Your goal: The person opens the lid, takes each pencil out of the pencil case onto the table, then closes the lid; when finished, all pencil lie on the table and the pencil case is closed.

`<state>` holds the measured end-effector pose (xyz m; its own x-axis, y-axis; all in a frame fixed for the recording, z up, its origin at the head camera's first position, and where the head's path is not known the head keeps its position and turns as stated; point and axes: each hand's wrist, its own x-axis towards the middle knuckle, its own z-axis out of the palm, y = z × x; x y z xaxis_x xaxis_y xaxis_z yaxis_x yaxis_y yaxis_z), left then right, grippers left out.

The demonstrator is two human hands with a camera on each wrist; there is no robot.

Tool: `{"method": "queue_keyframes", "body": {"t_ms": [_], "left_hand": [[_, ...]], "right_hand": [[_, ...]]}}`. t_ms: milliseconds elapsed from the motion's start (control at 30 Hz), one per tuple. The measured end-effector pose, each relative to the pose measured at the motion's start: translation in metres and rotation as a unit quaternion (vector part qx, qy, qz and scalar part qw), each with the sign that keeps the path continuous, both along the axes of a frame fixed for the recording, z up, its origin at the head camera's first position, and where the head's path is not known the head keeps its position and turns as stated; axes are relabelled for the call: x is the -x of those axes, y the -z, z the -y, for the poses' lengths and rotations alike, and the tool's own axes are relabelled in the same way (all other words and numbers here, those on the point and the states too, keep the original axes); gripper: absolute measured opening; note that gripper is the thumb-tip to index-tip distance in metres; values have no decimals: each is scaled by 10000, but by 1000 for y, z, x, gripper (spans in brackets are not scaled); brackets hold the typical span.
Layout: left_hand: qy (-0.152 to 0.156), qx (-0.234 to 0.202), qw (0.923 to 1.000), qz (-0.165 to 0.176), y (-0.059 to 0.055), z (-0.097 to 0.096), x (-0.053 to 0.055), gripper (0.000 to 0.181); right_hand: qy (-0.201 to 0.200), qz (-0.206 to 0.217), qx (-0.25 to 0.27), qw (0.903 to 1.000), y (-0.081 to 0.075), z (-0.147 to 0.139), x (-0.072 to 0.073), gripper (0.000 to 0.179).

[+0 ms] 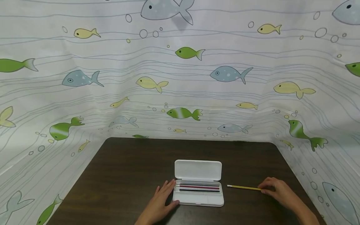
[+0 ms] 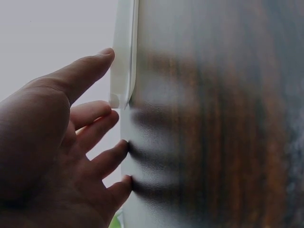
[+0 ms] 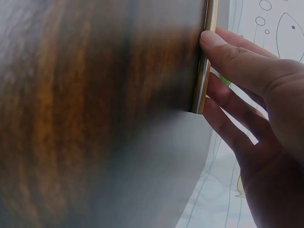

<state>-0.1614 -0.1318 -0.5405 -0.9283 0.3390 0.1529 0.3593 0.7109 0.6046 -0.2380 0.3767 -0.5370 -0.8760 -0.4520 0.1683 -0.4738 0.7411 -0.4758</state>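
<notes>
A white pencil case (image 1: 194,199) lies on the table with its lid (image 1: 198,170) folded back. Several thin pencils (image 1: 199,187), dark ones and a red one, lie side by side in its upper part. My left hand (image 1: 158,203) touches the case's left edge, fingers and thumb spread. In the left wrist view the thumb rests near the case's pale side (image 2: 124,52). To the right of the case, my right hand (image 1: 277,190) pinches a yellow pencil (image 1: 243,187) near its right end, between thumb and fingers. Its white-tipped end points at the case, apart from it.
The dark brown wooden table (image 1: 132,168) has rounded far corners. A white curtain-like sheet (image 1: 112,53) printed with fish surrounds it at the back and both sides.
</notes>
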Motion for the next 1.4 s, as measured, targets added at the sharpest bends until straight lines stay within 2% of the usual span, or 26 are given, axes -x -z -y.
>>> {"method": "queue_keyframes", "body": {"t_ms": [67,100,200,267,367,500,667,800,967,1133,1233,1400], "left_hand": [[16,-12,10000,-36,0,0,0,73],[31,-26,10000,-47,0,0,-1,73],[63,-72,9999,-57,0,0,-3,73],[61,-85,9999,-27,0,0,-3,73],[25,-88,10000,-6,0,0,-3,73],[3,-71,10000,-16,1,0,-2,74],[-6,-75,10000,-58,1,0,-2,73],[-20,-93,9999,-76,1,0,-3,73],[-26,-78,9999,-104,1,1,-2,72],[-27,-41,10000,-87,1,1,-2,73],[-8,-50,10000,-18,2,0,-2,73],[-24,-45,9999,126,2,1,-1,75]], "right_hand": [[69,75,-77,9999,-1,0,-2,18],[97,-21,-86,9999,0,1,-3,19],[187,-730,86,9971,1,5,-7,26],[246,-1350,240,9902,-1,11,-9,33],[279,-1949,407,9796,-11,22,-9,40],[273,-2220,380,9739,-32,39,-9,42],[425,-1978,189,9791,-52,71,-17,35],[380,-1678,175,9849,-54,105,-20,29],[-16,-1458,184,9891,-44,154,-17,24],[-353,-957,1,9948,-30,195,-14,18],[-537,-760,-92,9956,-22,210,-12,16],[-642,-736,-35,9952,-15,223,-10,15]]}}
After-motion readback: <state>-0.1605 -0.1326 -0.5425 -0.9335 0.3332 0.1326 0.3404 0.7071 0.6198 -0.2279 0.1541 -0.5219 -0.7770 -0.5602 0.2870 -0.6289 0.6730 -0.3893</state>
